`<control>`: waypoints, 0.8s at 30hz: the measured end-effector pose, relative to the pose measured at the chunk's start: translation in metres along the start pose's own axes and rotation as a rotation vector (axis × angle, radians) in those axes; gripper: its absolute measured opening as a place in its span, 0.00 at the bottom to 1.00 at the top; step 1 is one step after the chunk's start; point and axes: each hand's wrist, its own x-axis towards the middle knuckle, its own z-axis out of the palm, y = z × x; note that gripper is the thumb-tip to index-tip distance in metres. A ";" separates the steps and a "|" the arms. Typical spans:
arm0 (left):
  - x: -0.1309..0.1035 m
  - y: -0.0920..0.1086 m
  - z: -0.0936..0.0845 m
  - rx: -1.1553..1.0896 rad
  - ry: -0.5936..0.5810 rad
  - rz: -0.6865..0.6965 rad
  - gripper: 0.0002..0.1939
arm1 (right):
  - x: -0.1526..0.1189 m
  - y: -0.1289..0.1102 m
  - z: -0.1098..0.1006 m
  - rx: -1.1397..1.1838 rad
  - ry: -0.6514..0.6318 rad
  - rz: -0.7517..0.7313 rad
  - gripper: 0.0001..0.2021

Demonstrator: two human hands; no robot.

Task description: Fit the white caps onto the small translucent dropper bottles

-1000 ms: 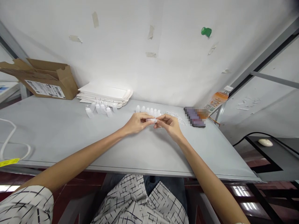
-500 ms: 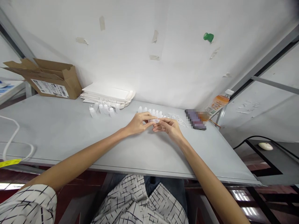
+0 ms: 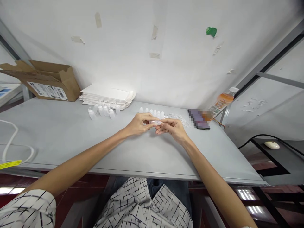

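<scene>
You've got a small clear dropper bottle (image 3: 155,122) pinched between both hands, held just above the tabletop (image 3: 71,136) a little in front of the back row. Your left hand (image 3: 139,124) has its fingertips closed on one end and your right hand (image 3: 173,127) pinches the other end.

Biggest risk I'd guess: the thing is tiny and slick-looking, and you're only on it with fingertips, so a slip could send it into the row of little white bottles (image 3: 152,111) right behind your fingers and topple a few. The tangle of thin white strips (image 3: 179,118) beside your right hand could also catch on a finger.

Containers: the cardboard box (image 3: 48,80) at far left has its flaps open, but I can't tell what's inside. The second bunch of small white bottles (image 3: 103,110) sits in front of the stack of flat white cartons (image 3: 106,95); they're opaque, so contents unknown. The drink bottle (image 3: 219,104) against the wall holds orange liquid, cap on.
</scene>
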 end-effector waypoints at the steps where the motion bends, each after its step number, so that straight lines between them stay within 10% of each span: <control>1: 0.000 0.000 -0.001 -0.018 -0.009 -0.006 0.13 | 0.000 0.000 0.001 0.005 0.000 -0.002 0.17; 24: 0.001 -0.001 -0.001 0.152 0.089 0.248 0.13 | 0.000 0.002 0.012 0.156 0.043 -0.048 0.12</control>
